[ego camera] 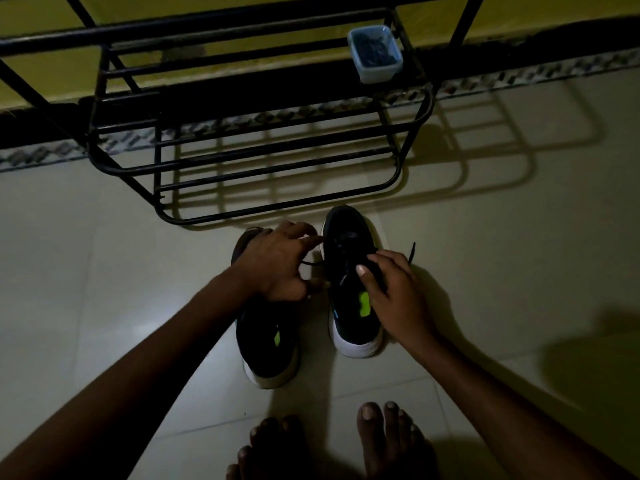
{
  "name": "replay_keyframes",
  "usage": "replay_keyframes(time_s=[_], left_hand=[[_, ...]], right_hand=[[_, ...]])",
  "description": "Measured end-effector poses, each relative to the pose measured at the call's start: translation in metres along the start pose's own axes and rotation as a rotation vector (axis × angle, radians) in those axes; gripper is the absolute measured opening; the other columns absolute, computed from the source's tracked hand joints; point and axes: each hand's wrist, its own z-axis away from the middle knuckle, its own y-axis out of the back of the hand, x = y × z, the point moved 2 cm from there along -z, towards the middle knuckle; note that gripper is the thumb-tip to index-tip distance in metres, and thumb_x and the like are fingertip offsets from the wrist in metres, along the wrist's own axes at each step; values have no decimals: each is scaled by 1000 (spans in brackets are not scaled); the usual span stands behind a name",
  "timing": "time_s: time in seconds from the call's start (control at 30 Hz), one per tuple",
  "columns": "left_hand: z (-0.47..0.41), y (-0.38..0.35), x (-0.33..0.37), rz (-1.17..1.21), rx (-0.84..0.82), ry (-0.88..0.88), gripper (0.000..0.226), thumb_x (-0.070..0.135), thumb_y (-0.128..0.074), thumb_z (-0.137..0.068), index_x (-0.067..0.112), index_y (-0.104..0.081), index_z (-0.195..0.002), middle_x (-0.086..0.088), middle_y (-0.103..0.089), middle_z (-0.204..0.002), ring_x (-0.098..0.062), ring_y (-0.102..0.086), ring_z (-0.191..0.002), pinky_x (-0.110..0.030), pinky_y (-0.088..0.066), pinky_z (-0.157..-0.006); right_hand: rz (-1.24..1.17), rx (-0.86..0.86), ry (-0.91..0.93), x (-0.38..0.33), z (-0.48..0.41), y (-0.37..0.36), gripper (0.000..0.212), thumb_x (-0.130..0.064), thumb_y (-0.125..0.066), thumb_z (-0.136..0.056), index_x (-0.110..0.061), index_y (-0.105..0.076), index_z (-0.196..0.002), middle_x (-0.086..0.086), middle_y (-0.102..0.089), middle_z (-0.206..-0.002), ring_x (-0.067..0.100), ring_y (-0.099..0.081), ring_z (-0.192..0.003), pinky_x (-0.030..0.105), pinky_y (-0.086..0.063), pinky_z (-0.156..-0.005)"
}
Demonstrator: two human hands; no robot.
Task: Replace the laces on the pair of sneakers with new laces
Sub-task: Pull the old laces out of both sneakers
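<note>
Two black sneakers with white soles stand side by side on the floor. The right sneaker (346,237) has a black lace (411,252) trailing off to its right. My right hand (394,296) rests over the sneaker's tongue area, fingers curled onto the upper. My left hand (277,261) hovers over the left sneaker (266,344) and pinches a lace strand between the two shoes. The lighting is dim and the lacing itself is hard to make out.
A black metal shoe rack (242,161) stands just beyond the sneakers against a yellow wall. A clear plastic box (375,53) with dark contents sits on its top right corner. My bare feet (346,445) are on the pale tiled floor (502,271) in front.
</note>
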Motion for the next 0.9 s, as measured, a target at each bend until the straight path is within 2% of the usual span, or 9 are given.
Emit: replay_keyframes(time_s=[0.17,0.23,0.3,0.43,0.57,0.67,0.73,0.83,0.9], left_hand=[[-12,-31,15,-51,-130,-60,107,87,-31,-83,21,-3,-162,-3,2,-170,-23,-10,-156,-51,-24,-120],[-12,-39,16,-85,-105,-68,117,93,-9,-73,18,-2,-162,-6,3,-170,-24,-15,-155,-49,-29,-118],[-12,-42,19,-138,-64,-78,126,94,13,-64,16,-3,-162,-9,-2,-170,-26,-20,-154,-49,-30,-118],[-17,-47,24,-237,-84,-48,131,89,32,-56,17,2,-161,-11,-2,-170,-23,0,-157,-62,-12,-122],[-20,-46,27,-205,-118,-4,121,91,4,-66,15,2,-161,-9,1,-170,-20,5,-157,-65,-7,-121],[-18,-47,32,-215,-111,-5,113,88,-19,-79,12,-3,-161,-10,-4,-170,-20,-1,-157,-60,-6,-123],[-17,-48,33,-211,-96,-6,111,86,-27,-83,10,-4,-161,-10,-5,-170,-20,-4,-157,-55,-6,-123],[-17,-46,32,-213,-117,-7,112,87,-22,-81,11,-1,-162,-10,-1,-170,-21,-7,-157,-53,-4,-124],[-18,-47,32,-216,-124,-11,111,86,-26,-84,12,-1,-161,-10,0,-170,-22,-8,-157,-53,-3,-124]], right_hand=[[20,-2,80,-5,-27,2,19,-18,-63,-97,-11,-71,-112,5,-59,-107,17,-61,-98,24,-49,-89],[-2,-56,82,-11,-37,3,8,-14,-70,-91,-16,-73,-99,0,-59,-99,11,-61,-85,16,-48,-77],[20,-118,62,-13,-48,5,11,-11,-73,-87,-20,-68,-85,-5,-57,-90,6,-59,-76,18,-45,-70],[159,-226,116,-17,-58,3,23,1,-61,-89,-21,-54,-84,-6,-51,-96,18,-50,-98,36,-48,-85],[94,-233,203,-23,-56,7,27,0,-56,-91,-25,-47,-87,-6,-50,-89,8,-52,-84,38,-53,-78],[-103,-312,123,-24,-61,16,29,-6,-65,-82,-30,-50,-85,-8,-57,-73,16,-62,-74,40,-54,-70],[-13,-341,151,-26,-64,20,31,-7,-63,-74,-29,-52,-94,-7,-57,-73,20,-58,-73,40,-51,-72],[500,-49,405,-27,-64,25,29,-18,-50,-77,-17,-61,-103,2,-61,-91,25,-53,-89,38,-44,-80],[481,160,435,-19,-59,23,23,-16,-48,-83,-13,-67,-96,7,-60,-95,28,-53,-93,34,-43,-75]])
